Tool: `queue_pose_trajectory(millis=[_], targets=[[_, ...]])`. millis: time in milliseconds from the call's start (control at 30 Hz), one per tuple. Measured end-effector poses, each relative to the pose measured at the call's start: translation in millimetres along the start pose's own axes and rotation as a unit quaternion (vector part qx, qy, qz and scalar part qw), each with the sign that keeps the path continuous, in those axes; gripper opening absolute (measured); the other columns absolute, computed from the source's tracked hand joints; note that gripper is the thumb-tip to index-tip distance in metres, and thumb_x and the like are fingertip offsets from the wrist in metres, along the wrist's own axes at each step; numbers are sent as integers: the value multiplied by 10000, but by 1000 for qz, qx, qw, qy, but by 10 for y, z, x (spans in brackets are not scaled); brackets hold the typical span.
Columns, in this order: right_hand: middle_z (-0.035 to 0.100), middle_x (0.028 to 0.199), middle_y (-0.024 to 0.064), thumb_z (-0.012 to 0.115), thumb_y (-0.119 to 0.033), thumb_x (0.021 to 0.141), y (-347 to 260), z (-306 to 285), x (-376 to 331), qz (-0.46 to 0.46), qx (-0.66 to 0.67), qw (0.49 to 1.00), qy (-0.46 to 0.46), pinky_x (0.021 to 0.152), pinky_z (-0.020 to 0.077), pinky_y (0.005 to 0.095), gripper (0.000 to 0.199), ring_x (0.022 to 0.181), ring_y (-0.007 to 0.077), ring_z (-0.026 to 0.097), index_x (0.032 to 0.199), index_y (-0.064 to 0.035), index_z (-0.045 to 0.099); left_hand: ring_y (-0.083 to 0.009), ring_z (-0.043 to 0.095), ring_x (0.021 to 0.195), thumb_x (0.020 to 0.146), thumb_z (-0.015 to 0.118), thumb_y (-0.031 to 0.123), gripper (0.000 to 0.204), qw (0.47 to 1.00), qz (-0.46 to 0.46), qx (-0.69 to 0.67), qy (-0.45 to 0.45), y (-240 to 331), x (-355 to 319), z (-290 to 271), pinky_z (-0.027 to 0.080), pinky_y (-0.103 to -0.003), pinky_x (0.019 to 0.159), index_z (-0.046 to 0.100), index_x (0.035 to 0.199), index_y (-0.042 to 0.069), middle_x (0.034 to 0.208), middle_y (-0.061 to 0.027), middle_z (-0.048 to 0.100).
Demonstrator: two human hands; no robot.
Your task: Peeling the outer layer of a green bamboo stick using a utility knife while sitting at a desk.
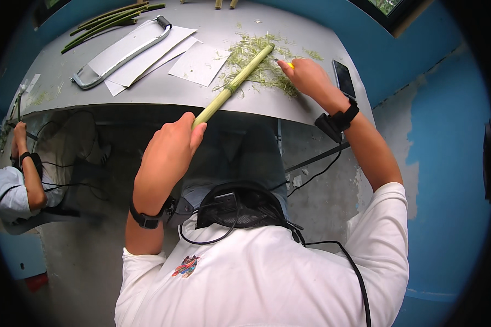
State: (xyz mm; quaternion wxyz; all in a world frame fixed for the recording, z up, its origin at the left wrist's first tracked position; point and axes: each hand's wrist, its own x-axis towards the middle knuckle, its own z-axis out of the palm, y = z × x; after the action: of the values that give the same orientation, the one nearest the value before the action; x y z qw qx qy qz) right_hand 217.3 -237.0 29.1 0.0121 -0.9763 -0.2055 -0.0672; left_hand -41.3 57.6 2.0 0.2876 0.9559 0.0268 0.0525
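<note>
My left hand (168, 143) is closed round the near end of a pale green bamboo stick (249, 71). The stick slants away to the right over the table, a raised joint near its middle, its far end among green shavings (281, 80). Just right of that end, my right hand (310, 79) grips a small yellow-handled knife (291, 65). Most of the handle is hidden in the fingers, and a short dark tip points toward the stick without clearly touching it.
On the grey table (163, 97) lie a hacksaw (123, 57) on white paper sheets (147, 68), another sheet (199, 62), dark green stalks (103, 24) and a phone (343, 78) near the right edge. At far left, another person (19, 185) holds a stick. A black cable (324, 175) hangs from my right wrist.
</note>
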Motion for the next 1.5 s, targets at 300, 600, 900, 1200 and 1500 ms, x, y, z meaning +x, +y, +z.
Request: queue_pose_trajectory(millis=[300,600,900,1200,1500], targets=[[728,878,307,450,-617,1190,-714,-186,-447,-128,126,982,-63,815,548,608,739,864,528,690,934,30,697,-387,495,593,1199,579,362,439,993,-29,-93,-62,-155,-60,-112,458,-477,605,592,971,-14,696,-191,554],[762,858,278,469,-617,1172,-90,-259,-41,-37,6,999,0,790,588,615,779,844,490,744,856,27,772,-452,525,644,1188,600,343,412,998,-15,-48,-26,-42,-133,-194,455,-506,621,594,976,-11,720,-230,581],[762,890,295,456,-611,1175,-96,-138,-8,-18,12,999,-30,853,578,619,757,884,520,728,917,31,764,-492,579,684,1174,620,363,414,999,-23,-32,-32,-40,-170,-212,471,-523,636,612,983,-4,736,-246,612],[764,886,295,460,-667,1158,-586,-195,-97,-80,42,992,-83,839,599,592,822,882,519,735,868,39,767,-509,605,711,1172,620,371,424,999,-22,-24,-16,-56,-127,-149,484,-548,654,602,970,-2,748,-254,624],[742,812,272,502,-639,1157,-674,-236,-134,-141,13,989,-50,766,574,596,749,802,499,718,896,13,763,-520,623,734,1169,623,360,416,1000,-3,-11,3,-86,-89,-133,487,-563,663,595,965,-2,751,-260,626]])
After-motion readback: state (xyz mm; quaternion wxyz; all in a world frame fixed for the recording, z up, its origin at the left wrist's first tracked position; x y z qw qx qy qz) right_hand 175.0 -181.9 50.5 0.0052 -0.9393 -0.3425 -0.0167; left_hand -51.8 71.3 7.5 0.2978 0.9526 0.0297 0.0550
